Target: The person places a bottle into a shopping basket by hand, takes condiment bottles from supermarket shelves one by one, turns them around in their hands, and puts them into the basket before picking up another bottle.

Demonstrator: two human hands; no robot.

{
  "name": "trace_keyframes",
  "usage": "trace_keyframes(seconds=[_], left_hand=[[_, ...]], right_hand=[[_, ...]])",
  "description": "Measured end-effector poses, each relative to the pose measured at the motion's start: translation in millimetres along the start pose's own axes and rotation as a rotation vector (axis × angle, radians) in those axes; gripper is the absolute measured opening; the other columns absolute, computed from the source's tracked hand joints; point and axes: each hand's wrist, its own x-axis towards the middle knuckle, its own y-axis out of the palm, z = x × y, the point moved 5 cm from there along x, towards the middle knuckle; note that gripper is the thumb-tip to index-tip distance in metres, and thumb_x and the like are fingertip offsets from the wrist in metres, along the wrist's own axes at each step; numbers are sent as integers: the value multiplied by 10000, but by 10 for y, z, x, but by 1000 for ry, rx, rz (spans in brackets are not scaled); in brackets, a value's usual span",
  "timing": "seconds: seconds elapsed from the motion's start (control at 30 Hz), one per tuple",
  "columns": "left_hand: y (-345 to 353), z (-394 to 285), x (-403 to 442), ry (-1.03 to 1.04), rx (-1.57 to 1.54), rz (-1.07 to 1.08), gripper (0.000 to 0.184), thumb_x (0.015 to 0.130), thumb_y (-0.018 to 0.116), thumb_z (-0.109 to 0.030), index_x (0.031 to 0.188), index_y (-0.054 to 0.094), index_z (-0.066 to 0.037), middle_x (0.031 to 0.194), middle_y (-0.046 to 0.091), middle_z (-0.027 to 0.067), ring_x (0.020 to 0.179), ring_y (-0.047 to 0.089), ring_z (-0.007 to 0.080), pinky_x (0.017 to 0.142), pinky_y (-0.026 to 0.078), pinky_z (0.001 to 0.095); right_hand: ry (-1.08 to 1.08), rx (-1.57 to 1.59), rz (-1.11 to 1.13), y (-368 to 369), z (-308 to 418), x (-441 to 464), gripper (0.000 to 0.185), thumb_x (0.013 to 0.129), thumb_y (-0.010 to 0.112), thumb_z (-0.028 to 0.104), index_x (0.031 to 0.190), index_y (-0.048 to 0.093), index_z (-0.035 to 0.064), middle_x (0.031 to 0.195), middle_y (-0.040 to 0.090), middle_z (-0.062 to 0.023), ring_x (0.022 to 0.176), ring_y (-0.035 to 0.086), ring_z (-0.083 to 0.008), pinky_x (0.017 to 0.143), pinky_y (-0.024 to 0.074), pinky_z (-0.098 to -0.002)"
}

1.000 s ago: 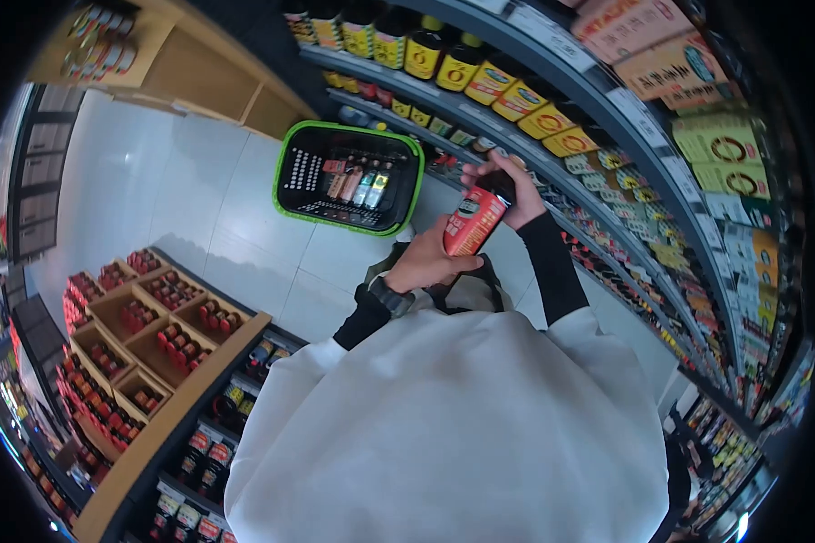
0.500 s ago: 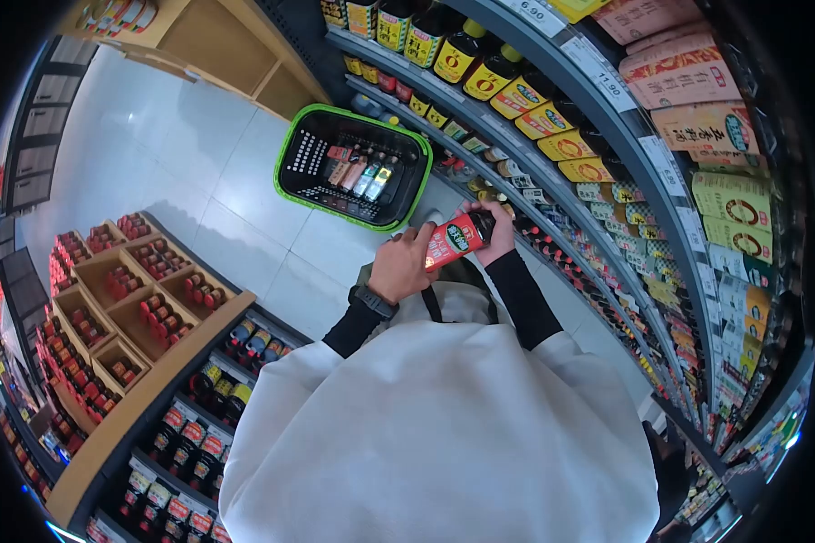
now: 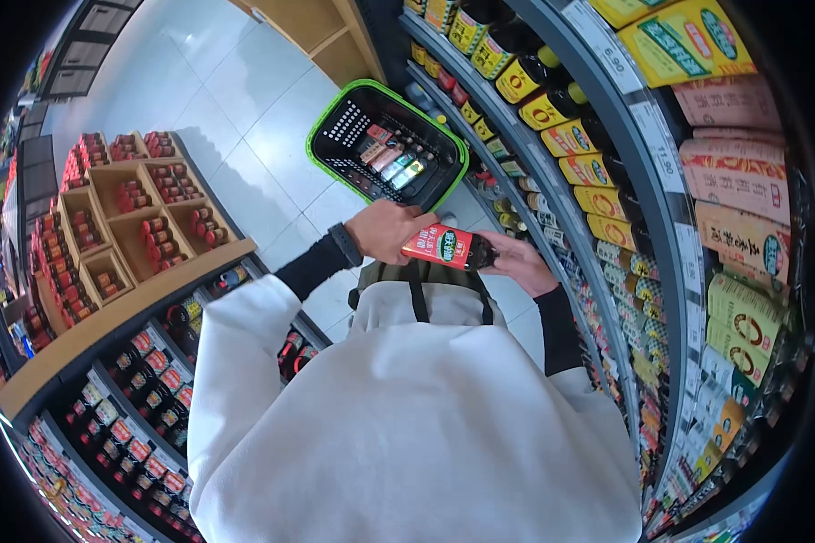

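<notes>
Step in hand looks like label check — red-labelled bottle [image 3: 437, 247] held between both hands, just beyond white top [image 3: 407, 407], apart from green-rimmed basket [image 3: 338, 127], label facing up to camera
Left hand [image 3: 383, 231] grasping label end; right hand [image 3: 522, 264] grasping dark end
Any move seems to call for steady two-ended grip
Long axis crosswise to body, slightly tilted in view — dark end, probably neck, pointing right

Dark sauce bottle [image 3: 447, 248] with red label bearing a green panel and pale lettering, lying nearly sideways, base at the left hand [image 3: 389, 232], dark end against the right hand [image 3: 520, 264].
</notes>
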Motion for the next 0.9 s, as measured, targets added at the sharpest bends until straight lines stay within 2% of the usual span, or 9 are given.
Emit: trace_keyframes(seconds=[0.13,0.17,0.27,0.4,0.5,0.6,0.77,0.87,0.9], left_hand=[[-32,264,68,117,44,36,535,604,721,-223,1090,538,-96,824,627,129,737,637,345,634,519,434],[-100,290,74,126,58,42,539,596,724,-217,1088,540,-96,826,630,127,739,638,344,637,520,433],[-115,498,56,137,96,65,548,577,731,-204,1080,542,-96,833,638,118,747,641,341,646,522,430],[-28,961,5,157,127,117,567,556,745,-195,1077,541,-99,845,650,104,751,648,336,643,527,430],[169,1418,-12,119,160,69,595,521,763,-195,1070,546,-124,909,627,94,886,615,308,767,501,422],[325,1693,-118,30,112,-69,511,561,728,-189,1038,559,-121,970,583,83,1006,548,284,913,421,416],[574,1896,-330,-68,53,-275,447,636,689,-170,1063,569,-115,1005,560,92,1062,512,273,1027,340,440],[540,1947,-527,-161,-18,-411,533,663,672,-137,1178,537,-103,1122,547,123,1122,476,313,1062,299,503],[516,1951,-601,-232,-12,-498,551,671,667,-132,1202,524,-99,1152,543,129,1134,470,322,1057,301,513]], right_hand=[[175,-512,56,43,-103,366,624,737,706,43,1301,443,-7,1165,605,-126,1001,601,-141,795,509,-254],[237,-799,-72,133,35,413,545,713,761,116,1186,513,7,988,642,-104,852,622,-128,734,504,-244],[-99,-977,-40,21,-271,805,525,691,784,184,1130,551,15,950,654,-147,813,665,-197,723,516,-310],[480,-810,-179,186,-492,1115,514,657,786,194,1087,576,4,992,664,-166,951,637,-320,859,485,-373],[6,-877,-261,259,-637,1419,453,662,743,137,1063,583,2,955,667,-169,923,646,-322,831,496,-371],[60,-902,-302,205,-781,1694,427,649,719,47,1040,559,-18,929,649,-123,878,630,-231,818,487,-332],[210,-916,-314,192,-1000,1834,418,639,676,21,1043,569,-4,933,652,-120,908,627,-231,844,476,-334],[132,-847,-299,363,-1033,1841,417,646,674,16,1047,561,-7,848,645,-104,767,636,-199,729,506,-324],[238,-793,-330,421,-1040,1831,351,665,671,7,1000,562,8,719,600,-62,570,583,-147,534,474,-293]])
